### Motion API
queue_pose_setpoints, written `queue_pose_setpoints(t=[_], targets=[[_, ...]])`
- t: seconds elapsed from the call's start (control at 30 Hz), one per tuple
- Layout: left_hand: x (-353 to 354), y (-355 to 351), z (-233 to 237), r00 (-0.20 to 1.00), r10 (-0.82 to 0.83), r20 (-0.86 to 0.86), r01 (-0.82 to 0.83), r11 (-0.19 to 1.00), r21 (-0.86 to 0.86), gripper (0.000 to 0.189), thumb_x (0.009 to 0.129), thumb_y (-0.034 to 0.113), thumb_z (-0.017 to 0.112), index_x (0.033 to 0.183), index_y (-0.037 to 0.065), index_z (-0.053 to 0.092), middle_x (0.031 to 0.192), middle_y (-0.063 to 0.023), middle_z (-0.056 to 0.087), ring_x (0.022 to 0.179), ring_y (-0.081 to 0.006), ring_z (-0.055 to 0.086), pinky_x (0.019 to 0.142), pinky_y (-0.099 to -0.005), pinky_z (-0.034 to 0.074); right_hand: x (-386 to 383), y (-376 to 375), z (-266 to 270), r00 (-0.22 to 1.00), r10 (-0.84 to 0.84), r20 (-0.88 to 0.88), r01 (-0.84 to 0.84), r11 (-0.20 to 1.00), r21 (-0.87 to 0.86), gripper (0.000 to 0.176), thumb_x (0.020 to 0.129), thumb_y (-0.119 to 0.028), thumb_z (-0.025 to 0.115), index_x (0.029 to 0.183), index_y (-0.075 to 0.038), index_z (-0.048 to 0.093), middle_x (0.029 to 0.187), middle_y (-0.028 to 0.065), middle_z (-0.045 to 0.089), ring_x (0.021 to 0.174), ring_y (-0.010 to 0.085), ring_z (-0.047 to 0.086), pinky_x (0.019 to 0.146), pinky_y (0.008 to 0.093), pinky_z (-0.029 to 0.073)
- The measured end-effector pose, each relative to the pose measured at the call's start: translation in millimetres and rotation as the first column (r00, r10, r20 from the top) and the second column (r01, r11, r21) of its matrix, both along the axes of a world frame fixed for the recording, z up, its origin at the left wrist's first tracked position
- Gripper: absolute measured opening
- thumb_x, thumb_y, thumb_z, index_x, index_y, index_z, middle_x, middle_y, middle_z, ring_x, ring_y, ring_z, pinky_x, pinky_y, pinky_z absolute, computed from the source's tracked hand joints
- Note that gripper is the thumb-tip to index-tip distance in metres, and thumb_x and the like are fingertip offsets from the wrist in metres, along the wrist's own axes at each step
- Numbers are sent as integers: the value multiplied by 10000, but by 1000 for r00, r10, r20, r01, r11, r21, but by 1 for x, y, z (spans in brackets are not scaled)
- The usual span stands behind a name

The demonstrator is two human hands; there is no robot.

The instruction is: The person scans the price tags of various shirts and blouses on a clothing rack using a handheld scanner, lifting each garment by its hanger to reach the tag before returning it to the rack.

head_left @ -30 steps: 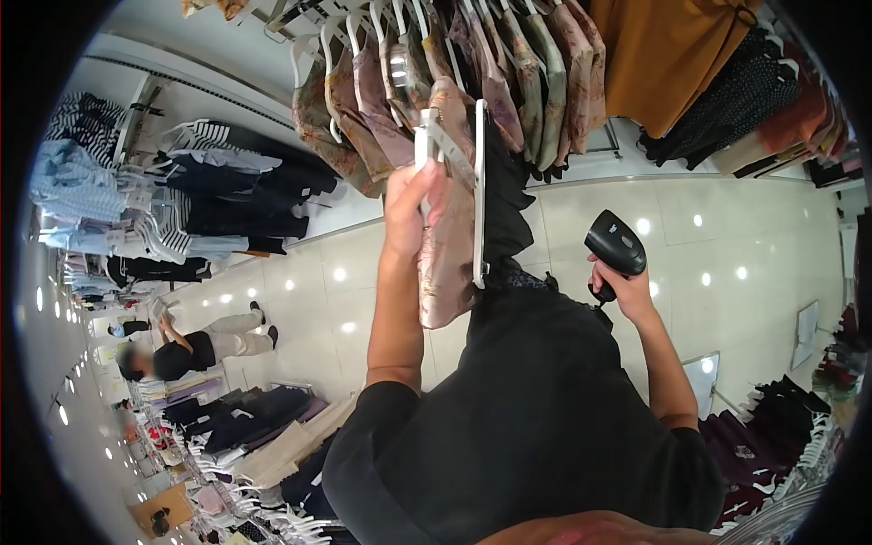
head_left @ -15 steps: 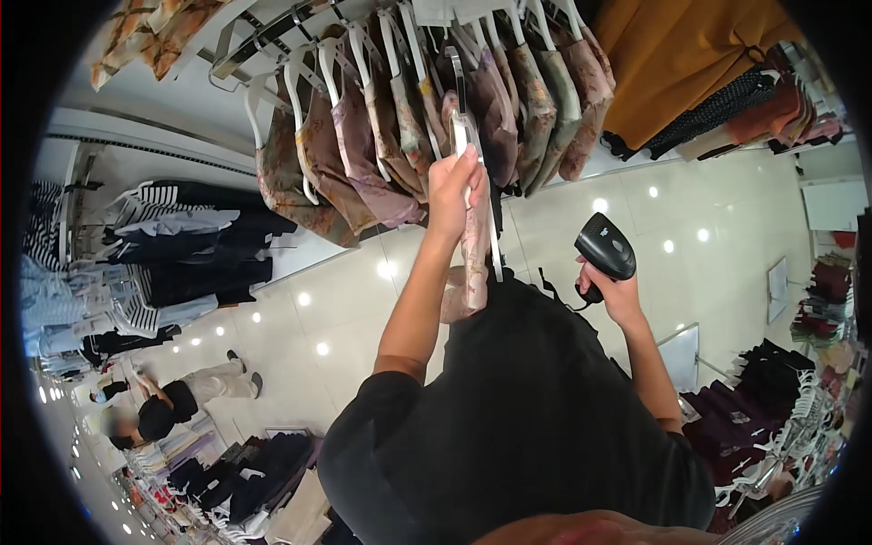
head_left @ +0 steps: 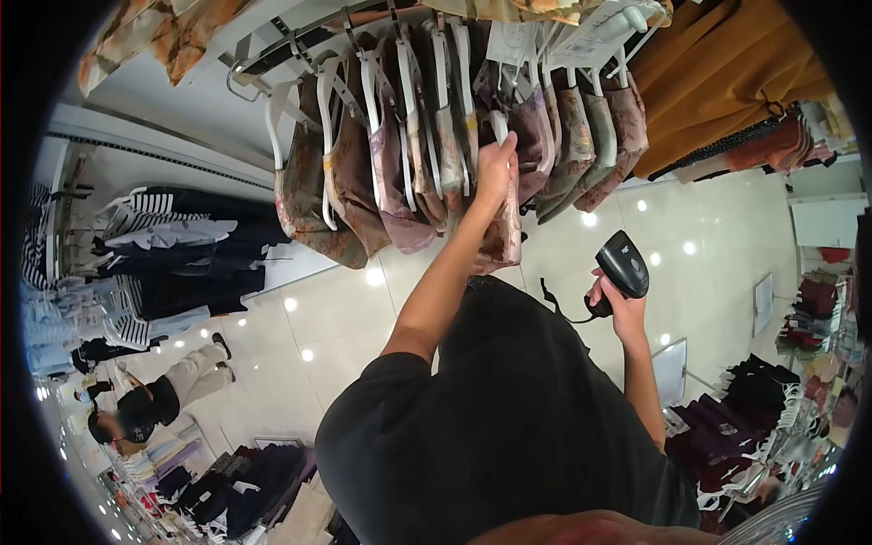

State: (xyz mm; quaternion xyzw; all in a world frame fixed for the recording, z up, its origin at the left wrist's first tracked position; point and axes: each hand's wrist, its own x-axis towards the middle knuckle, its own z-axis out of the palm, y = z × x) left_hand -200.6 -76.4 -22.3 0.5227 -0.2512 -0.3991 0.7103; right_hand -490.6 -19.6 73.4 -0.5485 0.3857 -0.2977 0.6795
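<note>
Fingers (head_left: 507, 148) of the left hand (head_left: 495, 173) clasp a floral garment (head_left: 505, 234) among the hangers, while the right hand (head_left: 616, 302) grips the scanner (head_left: 627, 262), held low and aside — so this piece looks picked out, not yet scanned.

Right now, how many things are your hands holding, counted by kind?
scanner: 1, in the right hand
garment: 1, on the rack, gripped by the left hand
Total: 2

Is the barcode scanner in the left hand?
No, the right hand holds the barcode scanner, while the left hand holds a hanging floral garment.
</note>
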Motion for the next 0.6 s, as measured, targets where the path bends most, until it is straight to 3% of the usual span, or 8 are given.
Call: queue_pose_setpoints(t=[0.3, 0.43, 0.57, 0.6], targets=[[39, -44, 69, 998, 28, -47, -39, 971, -238, 485, 948, 351, 574, 565, 80, 451, 490, -18, 449, 378, -109, 401, 385, -251, 255, 13, 13, 1, 997, -74, -17, 74, 997, -21, 140, 920, -27, 572, 1036, 51, 587, 690, 49, 575, 622, 120, 572, 678, 299, 519], [44, -49, 89, 999, -38, 6, 38, 950, -311, 437, 931, 293, 589, 581, 64, 462, 501, -29, 464, 396, -111, 420, 400, -255, 271, 14, 16, 0, 995, -104, -9, 103, 994, -34, 140, 921, -29, 573, 1035, 52, 587, 695, 49, 576, 622, 121, 571, 678, 303, 519], [64, -62, 104, 998, 42, -38, -53, 933, -355, 382, 913, 260, 570, 602, 65, 463, 518, -32, 452, 455, -117, 416, 466, -264, 281, 15, 18, -2, 992, -126, 5, 126, 992, -23, 145, 920, -34, 576, 1037, 52, 586, 698, 49, 577, 622, 123, 573, 678, 306, 519], [68, -67, 102, 998, 45, -37, -54, 955, -293, 370, 914, 260, 564, 618, 62, 465, 537, -26, 447, 458, -118, 406, 470, -270, 274, 16, 18, -2, 992, -130, 9, 130, 991, -24, 146, 920, -34, 577, 1037, 53, 587, 704, 50, 579, 621, 124, 574, 677, 307, 520]])
